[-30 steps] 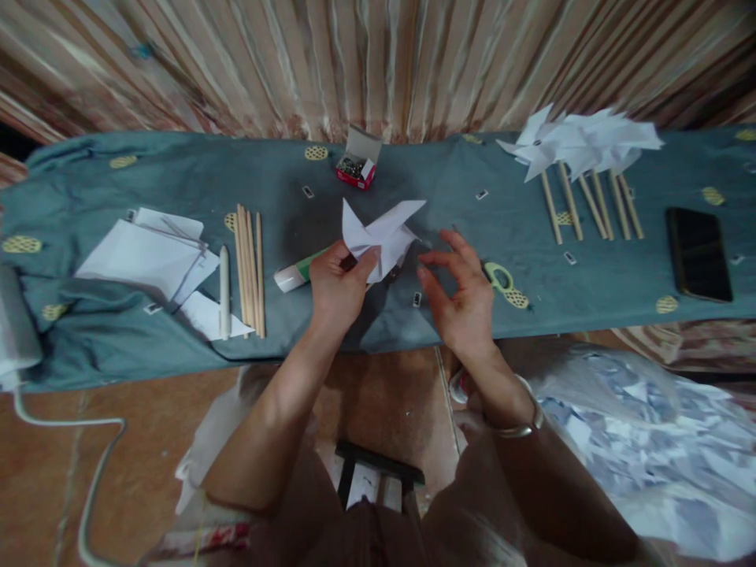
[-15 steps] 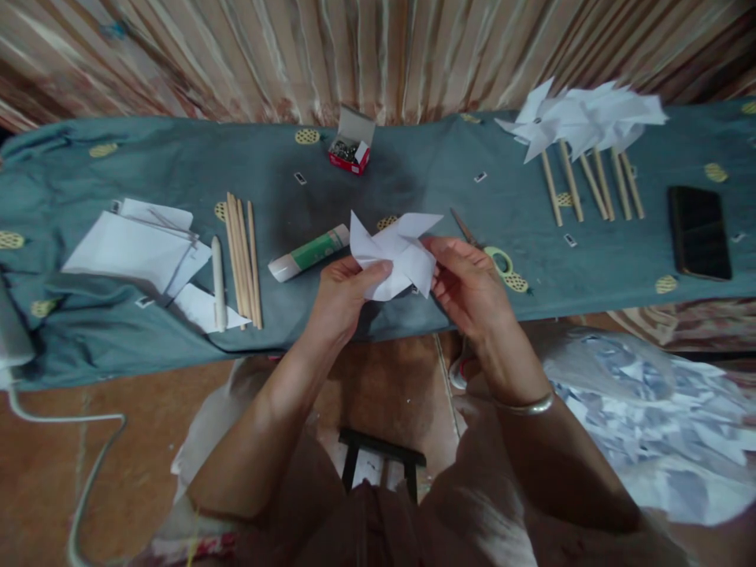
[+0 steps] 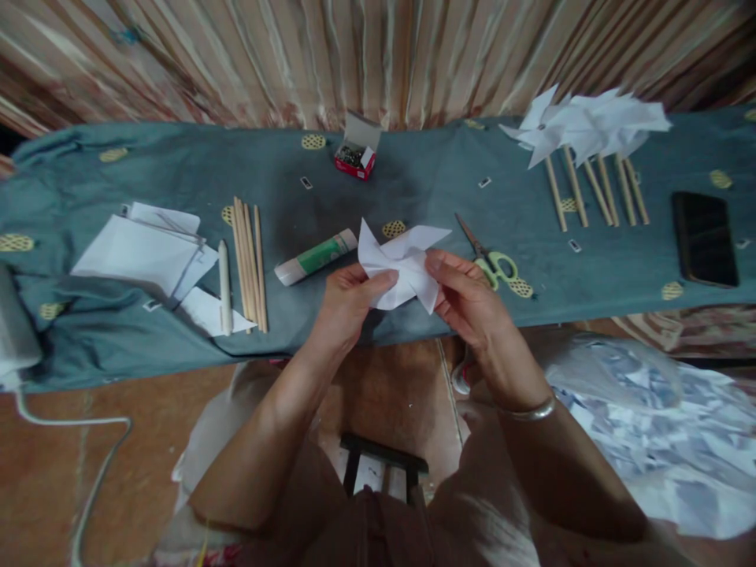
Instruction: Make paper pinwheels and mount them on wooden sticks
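Between my two hands is a white paper pinwheel (image 3: 407,264), its folded blades pointing outward, held above the near edge of the cloth. My left hand (image 3: 351,303) grips its left side, thumb on top near the middle. On the right, my right hand (image 3: 466,295) pinches a blade close to the centre, thumb uppermost. A green and white glue stick (image 3: 316,257) lies just left of the pinwheel. Scissors (image 3: 493,260) with pale green handles rest beyond my right hand, blades pointing away.
A red box of small metal pieces (image 3: 355,157) stands open at the back. Left lie wooden sticks (image 3: 245,268), a white pen-like rod (image 3: 224,287) and paper sheets (image 3: 138,252). Finished pinwheels (image 3: 596,126) and a phone (image 3: 705,239) lie right. A bag of paper scraps (image 3: 661,425) sits below.
My right thumb has moved inward over the pinwheel's blade toward its centre. More of the scissors shows now. The whole view has shifted slightly.
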Action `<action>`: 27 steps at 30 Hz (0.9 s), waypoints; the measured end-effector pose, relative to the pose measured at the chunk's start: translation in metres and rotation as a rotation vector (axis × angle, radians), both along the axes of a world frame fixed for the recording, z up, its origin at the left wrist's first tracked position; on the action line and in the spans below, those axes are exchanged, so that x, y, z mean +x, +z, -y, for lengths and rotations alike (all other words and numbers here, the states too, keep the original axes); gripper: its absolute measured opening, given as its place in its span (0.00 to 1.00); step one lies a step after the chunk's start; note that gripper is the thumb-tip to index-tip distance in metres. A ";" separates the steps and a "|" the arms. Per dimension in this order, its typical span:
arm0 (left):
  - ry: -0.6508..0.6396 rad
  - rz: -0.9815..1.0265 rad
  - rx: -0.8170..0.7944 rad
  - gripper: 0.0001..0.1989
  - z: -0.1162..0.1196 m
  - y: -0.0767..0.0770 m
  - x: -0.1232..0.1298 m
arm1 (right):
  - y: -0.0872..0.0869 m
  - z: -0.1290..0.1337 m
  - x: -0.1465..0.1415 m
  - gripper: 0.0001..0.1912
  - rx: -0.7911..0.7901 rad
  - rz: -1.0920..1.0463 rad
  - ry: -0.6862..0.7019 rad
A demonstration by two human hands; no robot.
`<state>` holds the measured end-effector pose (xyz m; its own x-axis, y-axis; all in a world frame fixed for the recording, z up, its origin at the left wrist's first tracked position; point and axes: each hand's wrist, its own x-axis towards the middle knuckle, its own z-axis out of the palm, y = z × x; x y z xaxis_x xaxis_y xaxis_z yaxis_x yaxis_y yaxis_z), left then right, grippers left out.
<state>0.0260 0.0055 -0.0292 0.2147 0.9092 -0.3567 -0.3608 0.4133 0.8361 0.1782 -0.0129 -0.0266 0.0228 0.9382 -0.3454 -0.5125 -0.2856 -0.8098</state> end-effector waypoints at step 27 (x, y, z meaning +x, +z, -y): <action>0.041 0.035 -0.015 0.12 0.004 -0.002 0.005 | 0.016 0.020 0.002 0.06 0.658 1.400 -0.109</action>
<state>0.0313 0.0015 -0.0307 0.1898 0.9122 -0.3631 -0.4067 0.4096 0.8166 0.1800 -0.0333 -0.0104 0.0399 0.8830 0.4678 0.7408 0.2880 -0.6068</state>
